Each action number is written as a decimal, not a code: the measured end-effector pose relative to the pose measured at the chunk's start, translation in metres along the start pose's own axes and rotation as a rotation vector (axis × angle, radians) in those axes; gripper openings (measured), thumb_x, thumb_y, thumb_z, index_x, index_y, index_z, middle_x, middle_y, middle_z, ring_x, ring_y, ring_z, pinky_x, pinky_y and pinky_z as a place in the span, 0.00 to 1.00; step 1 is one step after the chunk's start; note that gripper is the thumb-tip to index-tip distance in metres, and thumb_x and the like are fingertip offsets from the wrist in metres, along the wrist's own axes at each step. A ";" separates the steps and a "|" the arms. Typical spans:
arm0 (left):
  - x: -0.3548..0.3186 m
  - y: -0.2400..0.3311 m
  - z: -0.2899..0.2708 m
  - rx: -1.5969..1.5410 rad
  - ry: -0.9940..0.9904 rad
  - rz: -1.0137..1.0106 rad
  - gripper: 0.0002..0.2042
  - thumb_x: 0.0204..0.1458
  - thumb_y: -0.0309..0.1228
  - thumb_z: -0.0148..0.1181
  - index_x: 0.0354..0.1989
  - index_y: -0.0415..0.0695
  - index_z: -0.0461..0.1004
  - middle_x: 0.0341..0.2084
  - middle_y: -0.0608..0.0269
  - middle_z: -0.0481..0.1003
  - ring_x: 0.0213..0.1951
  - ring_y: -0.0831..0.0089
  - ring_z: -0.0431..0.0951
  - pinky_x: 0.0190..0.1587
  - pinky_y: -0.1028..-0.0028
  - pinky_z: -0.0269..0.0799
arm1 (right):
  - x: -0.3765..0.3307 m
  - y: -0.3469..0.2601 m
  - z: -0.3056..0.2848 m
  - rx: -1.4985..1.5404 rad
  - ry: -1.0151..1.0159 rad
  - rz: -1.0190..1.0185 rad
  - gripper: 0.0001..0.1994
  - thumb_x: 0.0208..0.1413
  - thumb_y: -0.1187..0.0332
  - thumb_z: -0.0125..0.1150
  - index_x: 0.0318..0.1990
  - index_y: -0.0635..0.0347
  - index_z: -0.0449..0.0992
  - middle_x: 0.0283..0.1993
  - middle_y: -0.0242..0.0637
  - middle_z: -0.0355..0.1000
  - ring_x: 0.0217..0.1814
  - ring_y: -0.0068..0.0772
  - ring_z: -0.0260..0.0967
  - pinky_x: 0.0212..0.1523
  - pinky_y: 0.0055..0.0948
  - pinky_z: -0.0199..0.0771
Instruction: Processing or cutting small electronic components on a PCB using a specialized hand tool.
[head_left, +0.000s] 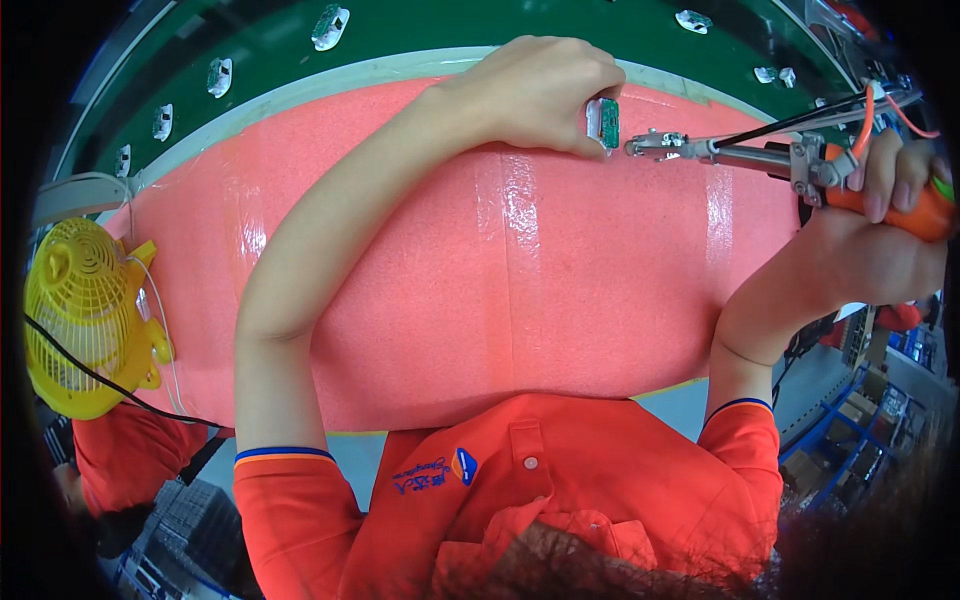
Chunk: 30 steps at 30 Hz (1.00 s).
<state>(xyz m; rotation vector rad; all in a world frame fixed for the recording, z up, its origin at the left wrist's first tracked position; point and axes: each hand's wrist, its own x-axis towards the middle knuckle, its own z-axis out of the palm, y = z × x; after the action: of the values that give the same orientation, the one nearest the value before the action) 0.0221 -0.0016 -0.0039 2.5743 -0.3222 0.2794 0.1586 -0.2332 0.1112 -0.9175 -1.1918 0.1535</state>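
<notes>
My left hand reaches over the far side of the pink foam mat, its fingers closed around a small white part with a green circuit board on it. The board faces right. My right hand, at the far right, is wrapped round the orange body of a powered screwdriver. The tool lies nearly level, and its thin metal nose points left at the board with a narrow gap between them. A black hose and an orange tube run along the tool.
Beyond the pink foam mat runs a green conveyor belt carrying several similar white parts with boards. On the left stands a yellow fan with a black cable. Another person's red sleeve shows below it. Blue shelving holds boxes at lower right.
</notes>
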 end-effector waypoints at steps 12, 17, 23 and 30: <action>0.002 -0.003 0.005 -0.052 -0.018 -0.014 0.20 0.38 0.36 0.79 0.37 0.39 0.80 0.34 0.53 0.79 0.37 0.54 0.79 0.41 0.61 0.76 | -0.001 0.014 0.049 0.004 -0.002 0.042 0.22 0.69 0.49 0.38 0.46 0.55 0.75 0.28 0.31 0.64 0.21 0.27 0.61 0.28 0.32 0.67; 0.002 -0.001 0.004 -0.049 -0.028 -0.030 0.20 0.38 0.36 0.79 0.38 0.40 0.80 0.34 0.54 0.79 0.37 0.55 0.79 0.43 0.62 0.77 | -0.001 0.015 0.051 0.008 -0.005 0.055 0.22 0.69 0.49 0.38 0.46 0.55 0.75 0.28 0.31 0.64 0.21 0.26 0.61 0.28 0.32 0.67; -0.001 -0.005 0.015 -0.083 0.015 0.030 0.23 0.40 0.33 0.79 0.46 0.42 0.78 0.46 0.59 0.77 0.51 0.59 0.75 0.55 0.64 0.74 | -0.002 0.011 0.040 0.014 -0.005 0.062 0.22 0.69 0.49 0.39 0.46 0.55 0.75 0.28 0.31 0.64 0.21 0.26 0.61 0.28 0.31 0.67; 0.002 -0.008 0.030 -0.411 0.007 0.179 0.11 0.48 0.27 0.72 0.41 0.48 0.84 0.57 0.64 0.74 0.53 0.65 0.71 0.53 0.68 0.74 | -0.006 0.010 0.029 0.012 0.010 0.075 0.21 0.69 0.49 0.39 0.46 0.54 0.75 0.28 0.31 0.64 0.22 0.26 0.61 0.28 0.31 0.67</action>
<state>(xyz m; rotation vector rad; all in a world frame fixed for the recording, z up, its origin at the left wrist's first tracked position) 0.0301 -0.0107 -0.0326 2.1427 -0.5481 0.2564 0.1346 -0.2151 0.1020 -0.9523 -1.1471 0.2159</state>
